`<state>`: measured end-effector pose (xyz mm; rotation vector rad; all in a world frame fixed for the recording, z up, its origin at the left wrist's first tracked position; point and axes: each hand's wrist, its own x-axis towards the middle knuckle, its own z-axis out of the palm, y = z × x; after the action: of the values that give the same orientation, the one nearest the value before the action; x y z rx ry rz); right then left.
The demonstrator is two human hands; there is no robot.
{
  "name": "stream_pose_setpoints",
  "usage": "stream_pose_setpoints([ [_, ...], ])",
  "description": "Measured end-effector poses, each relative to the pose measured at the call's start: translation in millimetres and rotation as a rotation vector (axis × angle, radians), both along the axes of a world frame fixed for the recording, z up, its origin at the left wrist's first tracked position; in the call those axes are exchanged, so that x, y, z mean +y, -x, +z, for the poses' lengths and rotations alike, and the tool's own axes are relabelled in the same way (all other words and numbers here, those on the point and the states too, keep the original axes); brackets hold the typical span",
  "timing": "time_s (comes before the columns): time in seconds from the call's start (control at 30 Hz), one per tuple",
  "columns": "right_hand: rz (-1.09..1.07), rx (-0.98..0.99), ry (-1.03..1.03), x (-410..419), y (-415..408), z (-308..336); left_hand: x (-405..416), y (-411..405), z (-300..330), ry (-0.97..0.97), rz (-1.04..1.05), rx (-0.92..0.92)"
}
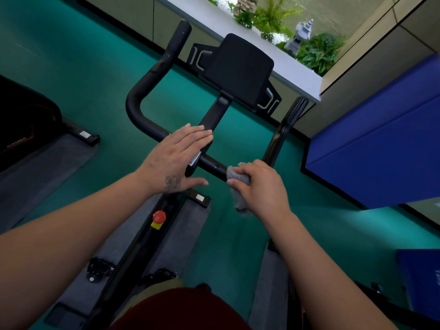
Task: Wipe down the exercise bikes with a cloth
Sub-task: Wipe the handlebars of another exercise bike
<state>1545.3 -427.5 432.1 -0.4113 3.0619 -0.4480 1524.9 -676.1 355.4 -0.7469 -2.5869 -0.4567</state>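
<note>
- cloth (238, 177): grey, fuzzy, small; judged soft, light and limp, so it bunches up and a tail hangs loose below the hand toward centre frame. Best held wadded in the palm, fingers curled over it, so pressure goes onto the bar.
- right hand (259, 186), right of centre frame: fingers curled round the cloth, clamped on it, pressing it against the handlebar (212, 164). Cloth sits under and just left of the fingers, touching the bar; most of it hidden by the hand.
- left hand (177, 158), centre frame: fingers straight and together, thumb spread, laid flat on the handlebar centre by the stem (212, 117). Grips nothing; looks like bracing.
- exercise bike (142, 236): black frame from lower centre up to the bars; judged heavy, rigid, won't shift under wiping. Bars look smooth and glossy, likely slick. Curved left grip (142, 91) upper left of centre, right grip (285, 129) right of centre, neither touched.
- console (238, 67), upper centre: back faces the camera; well apart from both hands. Screen side not visible, probably wants a lighter touch.
- red knob (159, 216) on frame, lower centre, below left wrist, apart from hands.
- second bike (26, 129) at left edge, well apart from the cloth.
- Judgement: wiping is on the bar section right of the stem.
</note>
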Motion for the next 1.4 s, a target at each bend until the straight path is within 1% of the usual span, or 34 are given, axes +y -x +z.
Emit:
stream_pose_setpoints([
  [0.1, 0.011, 0.024, 0.029, -29.3, 2.6, -3.5, 0.6, -0.7, -0.5, -0.010, -0.003, -0.004],
  [0.17, 0.014, 0.009, 0.009, -36.7, 6.1, -0.9, -0.5, -0.4, 0.3, 0.004, -0.014, -0.018],
  [0.33, 0.018, -0.052, -0.040, -6.8, 4.6, 5.8, -4.4, -1.4, 2.8, 0.016, -0.037, -0.041],
  [0.43, -0.005, -0.028, -0.048, -2.3, 0.8, 4.5, -4.8, -1.1, 3.4, 0.013, -0.034, -0.045],
  [0.57, 0.001, 0.013, -0.033, -24.1, 5.6, 0.9, -3.3, -1.1, 2.7, -0.013, -0.028, -0.034],
  [0.77, 0.017, -0.005, -0.007, -55.9, 14.8, -1.7, -2.5, -2.6, 3.8, -0.024, -0.029, -0.046],
  [0.9, 0.046, -0.050, -0.025, -34.6, 10.9, 2.9, -1.1, -2.8, 3.2, -0.033, -0.034, -0.051],
  [1.0, 0.040, -0.030, -0.069, -18.2, 5.0, 4.6, -0.4, -1.5, 3.1, -0.034, -0.031, -0.043],
  [1.1, 0.038, 0.002, -0.037, -22.7, 2.5, 1.0, -0.8, -2.6, 2.1, -0.039, -0.020, -0.042],
  [1.23, 0.028, 0.014, 0.016, -50.8, 11.5, -2.9, -0.3, -3.1, 2.9, -0.051, -0.010, -0.042],
  [1.4, 0.006, -0.007, 0.007, -59.2, 15.9, -4.9, 1.0, -3.5, 3.3, -0.036, -0.003, -0.057],
])
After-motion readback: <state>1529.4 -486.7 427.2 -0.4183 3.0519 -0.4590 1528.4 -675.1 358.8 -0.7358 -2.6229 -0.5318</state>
